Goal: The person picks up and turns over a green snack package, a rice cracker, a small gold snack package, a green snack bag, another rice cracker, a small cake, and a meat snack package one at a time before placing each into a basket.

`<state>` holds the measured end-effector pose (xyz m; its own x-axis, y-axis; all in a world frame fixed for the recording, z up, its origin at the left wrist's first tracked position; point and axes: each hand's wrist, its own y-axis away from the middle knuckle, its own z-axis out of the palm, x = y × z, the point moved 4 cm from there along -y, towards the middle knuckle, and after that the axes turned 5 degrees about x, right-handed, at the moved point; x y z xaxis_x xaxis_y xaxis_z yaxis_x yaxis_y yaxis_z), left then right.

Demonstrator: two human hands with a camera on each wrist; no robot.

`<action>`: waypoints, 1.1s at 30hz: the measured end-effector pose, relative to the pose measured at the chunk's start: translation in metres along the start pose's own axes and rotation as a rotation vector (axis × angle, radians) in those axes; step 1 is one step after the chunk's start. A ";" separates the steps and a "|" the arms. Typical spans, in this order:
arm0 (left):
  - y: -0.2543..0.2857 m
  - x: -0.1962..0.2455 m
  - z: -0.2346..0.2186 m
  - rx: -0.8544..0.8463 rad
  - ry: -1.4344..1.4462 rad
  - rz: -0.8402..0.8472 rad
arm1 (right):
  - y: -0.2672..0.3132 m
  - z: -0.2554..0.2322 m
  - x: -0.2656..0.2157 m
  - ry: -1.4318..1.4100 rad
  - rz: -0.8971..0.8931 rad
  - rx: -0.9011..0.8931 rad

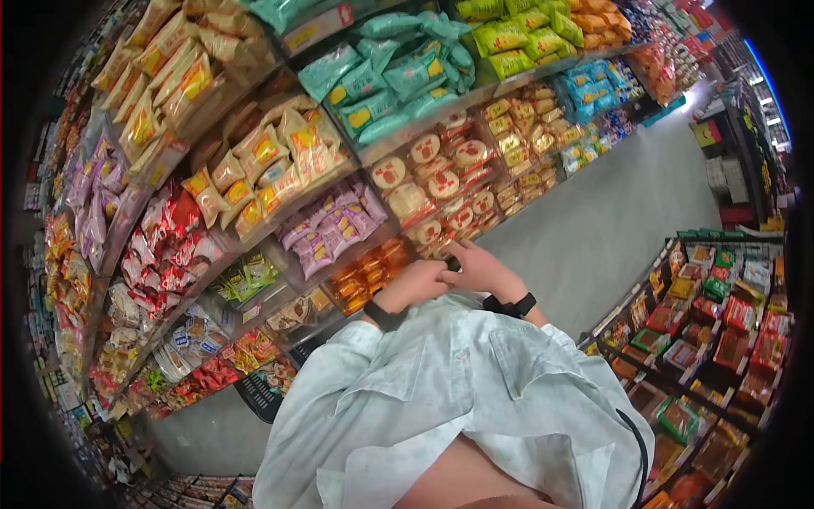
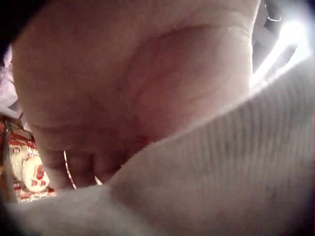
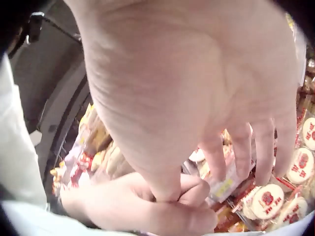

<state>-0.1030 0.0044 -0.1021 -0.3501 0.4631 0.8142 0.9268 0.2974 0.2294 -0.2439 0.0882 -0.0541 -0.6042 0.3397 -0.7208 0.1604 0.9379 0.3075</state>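
Both hands meet in front of the waist. The left hand [image 1: 415, 284] comes in from the left, its fingertips partly hidden by the right hand [image 1: 479, 267]. Seen from the right wrist, the right thumb [image 3: 165, 184] reaches down to the left hand [image 3: 133, 204], between its thumb and bent forefinger. The other right fingers [image 3: 241, 152] hang loosely spread. No goods show in either hand. In the left wrist view the left palm [image 2: 133, 83] fills most of the picture above a pale sleeve [image 2: 221, 162]. Nearest the hands are round packaged cakes [image 1: 441, 182] with red print.
Shelves ahead hold teal bags [image 1: 390, 85], yellow-and-cream bags [image 1: 271, 161], purple packs [image 1: 331, 225] and orange packs [image 1: 369, 271]. A grey floor aisle [image 1: 577, 237] runs off to the right. Beyond it stands a low rack [image 1: 593, 339] of packaged goods. A black basket [image 1: 261, 394] is at lower left.
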 end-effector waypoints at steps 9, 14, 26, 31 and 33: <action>-0.025 -0.004 -0.077 0.390 -0.059 -0.451 | -0.102 -0.117 0.061 -0.053 0.009 0.372; -0.036 0.006 -0.071 0.372 -0.008 -0.510 | -0.121 -0.115 0.087 -0.217 0.088 0.311; -0.011 0.029 -0.052 0.427 0.059 -0.306 | -0.040 -0.126 0.031 -0.261 0.086 0.685; 0.024 0.039 -0.027 0.429 0.180 -0.142 | 0.025 -0.060 0.034 -0.568 0.040 0.543; 0.043 0.047 -0.009 0.427 0.260 -0.110 | 0.060 -0.032 0.019 -0.644 0.063 0.547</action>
<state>-0.0783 0.0311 -0.0496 -0.3465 0.2030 0.9158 0.7291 0.6725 0.1268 -0.2705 0.1484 -0.0292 -0.0451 0.2110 -0.9764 0.6340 0.7614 0.1353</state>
